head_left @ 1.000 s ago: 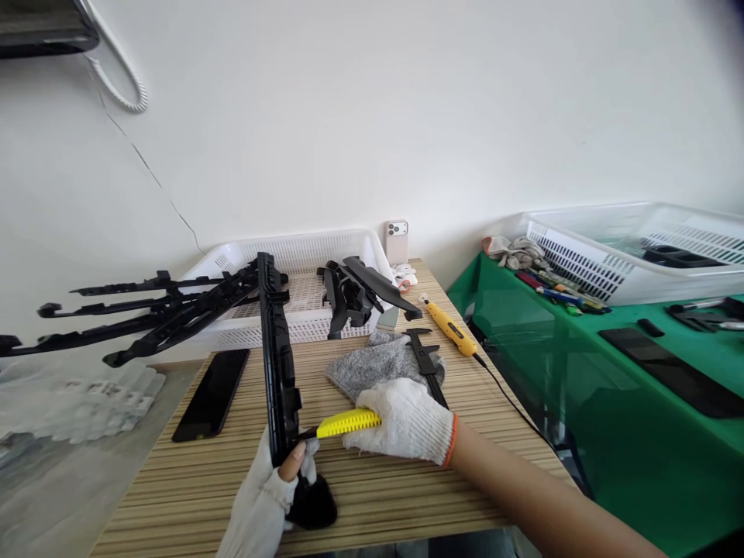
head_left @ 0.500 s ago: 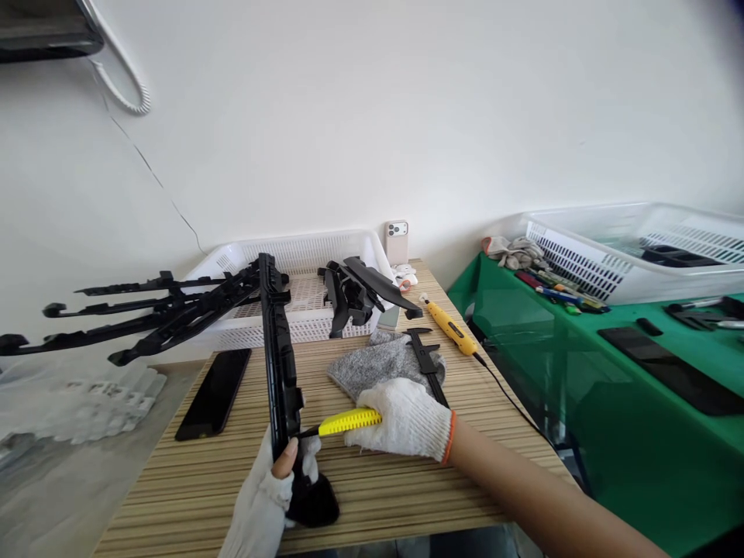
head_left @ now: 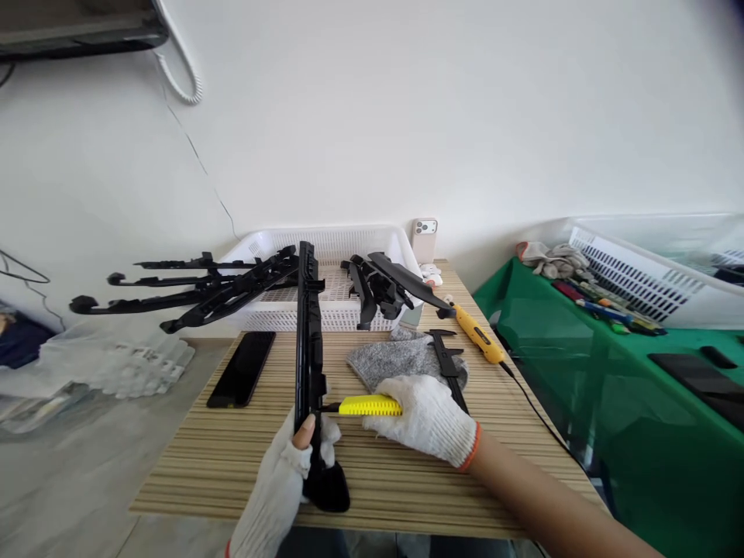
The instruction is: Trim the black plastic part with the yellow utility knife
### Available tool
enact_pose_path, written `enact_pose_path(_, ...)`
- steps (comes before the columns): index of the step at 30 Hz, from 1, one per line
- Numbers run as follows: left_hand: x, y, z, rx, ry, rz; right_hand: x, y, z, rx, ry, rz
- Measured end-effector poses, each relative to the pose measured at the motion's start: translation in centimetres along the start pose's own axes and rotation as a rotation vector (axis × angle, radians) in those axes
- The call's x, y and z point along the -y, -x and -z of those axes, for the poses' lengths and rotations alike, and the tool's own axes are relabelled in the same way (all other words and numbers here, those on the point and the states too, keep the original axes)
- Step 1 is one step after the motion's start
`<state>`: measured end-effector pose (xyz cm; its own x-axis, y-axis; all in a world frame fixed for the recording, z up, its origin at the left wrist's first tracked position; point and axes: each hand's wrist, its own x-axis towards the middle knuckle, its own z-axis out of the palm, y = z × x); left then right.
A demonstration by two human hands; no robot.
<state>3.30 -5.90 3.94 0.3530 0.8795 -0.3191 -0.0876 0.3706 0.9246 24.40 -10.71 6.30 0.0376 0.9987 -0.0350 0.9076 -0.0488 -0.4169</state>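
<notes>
The head view showed your left hand (head_left: 291, 473), in a white glove with the fingertips cut off, closed around the near end of a long black plastic part (head_left: 308, 341) that ran away from you over the striped wooden table (head_left: 232, 457). Its far end lay against the white basket (head_left: 331, 310). Your right hand (head_left: 427, 415), in a full white knit glove with an orange cuff, gripped a yellow-handled knife (head_left: 369, 405) and held its tip against the right side of the black part, just beyond your left thumb. Left of the part, a dark phone (head_left: 242, 369) lay flat on the table. Just beyond your right hand lay a grey glove (head_left: 395, 360), with a black caliper (head_left: 447, 360) across its right edge. Farther right, a yellow tool (head_left: 480, 341) with a black cable lay near the table's right edge. More black parts (head_left: 203, 291) stuck out to the left from the basket, and another bunch (head_left: 384, 287) leaned on its right end. A pale phone (head_left: 424, 240) stood against the far wall. To the right stood a green table (head_left: 581, 364) with a second white basket (head_left: 633, 271).
</notes>
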Motion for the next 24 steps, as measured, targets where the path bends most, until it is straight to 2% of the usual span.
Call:
enact_pose_path(6, 0.0, 0.1, -0.2, -0.045, 0.029, 0.020, 0.6, 0.1, 0.1, 0.059, -0.022, -0.009)
enact_pose_path(9, 0.3, 0.1, -0.1, -0.058, 0.044, 0.032, 0.5, 0.1, 0.2, 0.048, -0.009, -0.019)
enact_pose_path(14, 0.3, 0.0, -0.1, -0.112, 0.039, 0.021, 0.0, 0.2, -0.1, -0.007, -0.097, 0.064)
enact_pose_path(19, -0.2, 0.0, -0.1, -0.147, -0.045, -0.054, 0.2, 0.3, -0.9, -0.056, -0.080, 0.096)
enact_pose_path(24, 0.6, -0.4, 0.8, -0.189, -0.106, -0.101, 0.9, 0.5, -1.9, -0.070, -0.080, 0.116)
